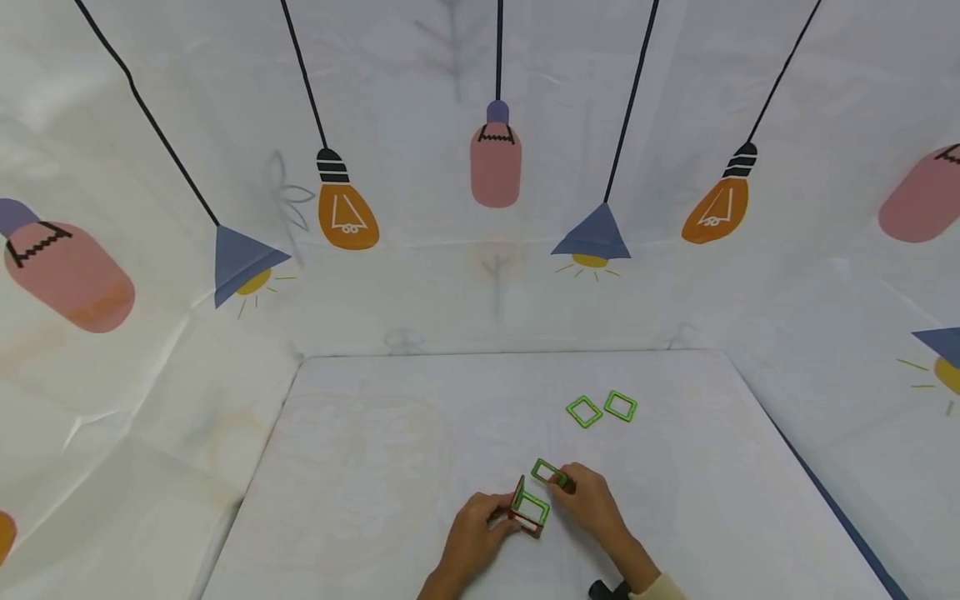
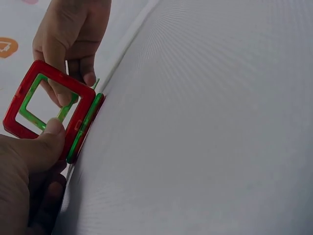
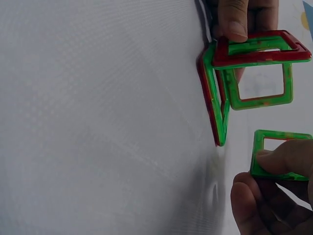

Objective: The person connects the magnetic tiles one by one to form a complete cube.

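My left hand (image 1: 474,533) grips a partly joined group of magnetic square tiles, thumb pressed on a red square tile (image 2: 22,92). Green square tiles (image 3: 260,102) stand at angles against the red one, and a red-and-green pair (image 3: 211,98) lies along the tabletop. To the right, my right hand (image 1: 597,504) pinches a single green square tile (image 3: 255,152) between thumb and fingers. That tile is held just beside the joined group, with a small gap between them in the right wrist view.
Two loose green square tiles, one at the left (image 1: 575,403) and one at the right (image 1: 632,412), lie farther back on the white table (image 1: 360,467). A white sheet (image 1: 420,292) printed with hanging lamps rises behind it. A black object (image 1: 609,591) shows near my right sleeve.
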`<state>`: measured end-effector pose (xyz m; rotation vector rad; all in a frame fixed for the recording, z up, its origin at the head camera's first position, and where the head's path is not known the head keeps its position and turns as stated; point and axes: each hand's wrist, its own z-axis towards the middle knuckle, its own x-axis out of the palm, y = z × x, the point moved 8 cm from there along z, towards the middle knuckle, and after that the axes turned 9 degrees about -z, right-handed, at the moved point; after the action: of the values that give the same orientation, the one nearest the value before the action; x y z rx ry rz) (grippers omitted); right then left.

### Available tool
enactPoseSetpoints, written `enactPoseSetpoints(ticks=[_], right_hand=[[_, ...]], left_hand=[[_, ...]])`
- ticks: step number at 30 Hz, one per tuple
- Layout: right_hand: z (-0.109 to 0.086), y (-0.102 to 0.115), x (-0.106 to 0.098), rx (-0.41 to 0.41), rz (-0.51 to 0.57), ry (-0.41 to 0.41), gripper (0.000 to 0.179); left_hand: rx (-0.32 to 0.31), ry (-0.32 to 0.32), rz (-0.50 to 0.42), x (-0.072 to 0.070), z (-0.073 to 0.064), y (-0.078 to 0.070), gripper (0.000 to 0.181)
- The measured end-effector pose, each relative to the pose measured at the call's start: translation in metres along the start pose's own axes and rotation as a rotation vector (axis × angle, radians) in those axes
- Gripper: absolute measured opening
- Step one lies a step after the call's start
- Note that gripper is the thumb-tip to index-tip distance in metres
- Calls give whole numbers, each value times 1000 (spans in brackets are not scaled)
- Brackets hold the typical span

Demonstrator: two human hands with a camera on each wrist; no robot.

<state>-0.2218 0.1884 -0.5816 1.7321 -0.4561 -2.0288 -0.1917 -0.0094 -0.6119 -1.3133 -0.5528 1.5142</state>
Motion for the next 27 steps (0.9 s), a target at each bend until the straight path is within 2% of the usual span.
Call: enactPoseSetpoints(ticks=[2, 8, 12, 16, 23, 27], right_hand=[[-1, 0, 3, 2, -9, 23, 17], [-6, 6, 9, -60, -7, 47, 16], [-7, 8, 11, -76, -7, 44, 16], [-7, 10, 12, -80, -11, 49, 15], [-6, 9, 16, -74, -38, 75, 13], [-5, 10, 18, -77, -36, 93, 13]], left_hand=[[3, 11, 12, 1, -1, -1, 37], [-13, 21, 37, 2, -2, -1, 34], [27, 7, 64, 2, -2, -3, 33], [42, 1, 66, 1, -2, -6, 31], [-18, 21, 53, 1, -2, -4, 30], [-24, 26, 56, 2, -2, -3, 30]])
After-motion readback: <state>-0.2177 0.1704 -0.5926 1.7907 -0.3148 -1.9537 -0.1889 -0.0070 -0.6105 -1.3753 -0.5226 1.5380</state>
